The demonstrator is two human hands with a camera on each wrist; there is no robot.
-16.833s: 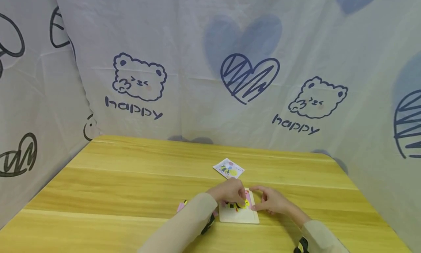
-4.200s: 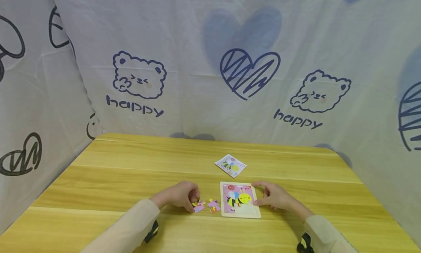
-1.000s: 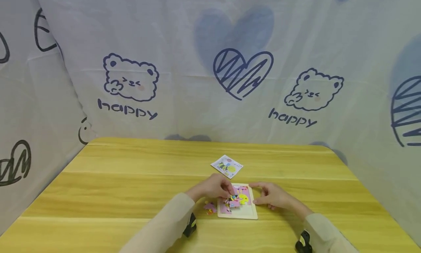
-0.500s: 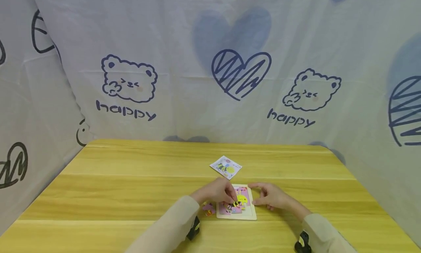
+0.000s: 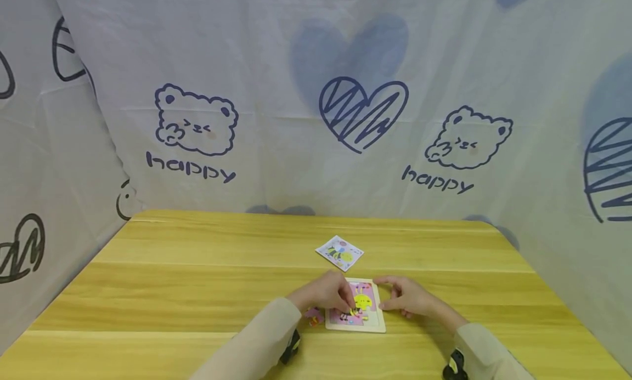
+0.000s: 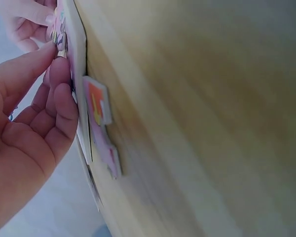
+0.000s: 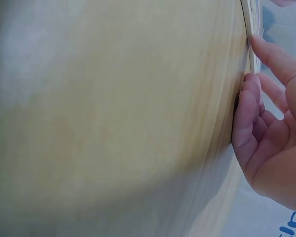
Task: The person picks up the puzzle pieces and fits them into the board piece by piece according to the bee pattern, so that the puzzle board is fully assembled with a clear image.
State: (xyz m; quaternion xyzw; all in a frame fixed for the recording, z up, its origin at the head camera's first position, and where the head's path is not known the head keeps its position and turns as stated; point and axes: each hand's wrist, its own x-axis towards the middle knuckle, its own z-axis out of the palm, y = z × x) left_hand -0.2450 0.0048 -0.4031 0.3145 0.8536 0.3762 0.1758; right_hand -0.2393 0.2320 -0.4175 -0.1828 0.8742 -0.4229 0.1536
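In the head view a square wooden puzzle board (image 5: 353,329) with a pink picture of a yellow and black bee lies right of centre, partly filled. My left hand (image 5: 328,292) is over its left half, thumb and index finger pinching a puzzle piece (image 5: 356,318) low against the board; the fingertips partly hide it. My right hand (image 5: 410,296) rests at the board's right edge, index finger near the upper corner and thumb lower down, other fingers curled beneath. A loose pink puzzle piece (image 6: 99,118) lies flat beside the board's left edge, under my left hand in the left wrist view.
A small white card (image 5: 339,253) with the bee picture lies behind the board. The wooden table (image 5: 173,292) ends at a hanging cloth (image 5: 276,149) at the back and sides.
My left hand took a puzzle piece from left of the board, carried it right over the board and lowered it into the picture's lower part. The right hand stayed at the board's right edge.
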